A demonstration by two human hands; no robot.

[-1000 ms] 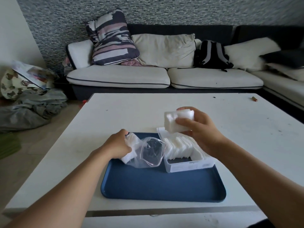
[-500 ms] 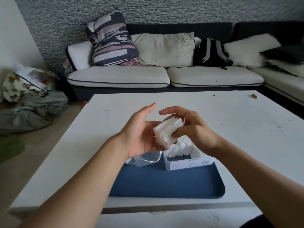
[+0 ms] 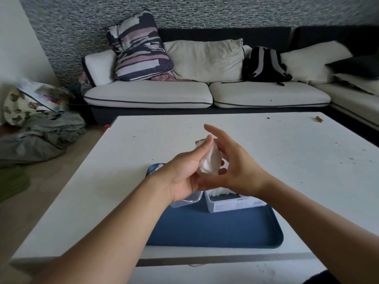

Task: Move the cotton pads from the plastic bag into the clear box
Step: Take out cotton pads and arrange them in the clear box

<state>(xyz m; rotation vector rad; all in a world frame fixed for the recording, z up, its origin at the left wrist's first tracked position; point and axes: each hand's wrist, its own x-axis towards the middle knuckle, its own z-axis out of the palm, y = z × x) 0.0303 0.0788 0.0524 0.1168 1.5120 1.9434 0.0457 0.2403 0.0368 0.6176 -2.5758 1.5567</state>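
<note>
Above the far part of the blue tray (image 3: pixel 215 228), both hands hold a stack of white cotton pads (image 3: pixel 209 162) between them. My left hand (image 3: pixel 182 173) grips the stack from the left, with its thumb lying along the top. My right hand (image 3: pixel 238 167) presses against the stack's right side with straight fingers. The clear box (image 3: pixel 231 204) stands on the tray below my right hand, and white pads show inside it. The clear plastic bag (image 3: pixel 184 201) lies to the left of the box, mostly hidden under my left wrist.
The tray sits near the front edge of a white table (image 3: pixel 307 160). A small brown object (image 3: pixel 319 119) lies at the table's far right. A sofa with cushions and a black backpack (image 3: pixel 264 64) stands behind it. Clothes are heaped on the floor at the left.
My left hand let go of the bag and rose to meet the right. The pad stack, first held by my right hand alone, is now held between both hands.
</note>
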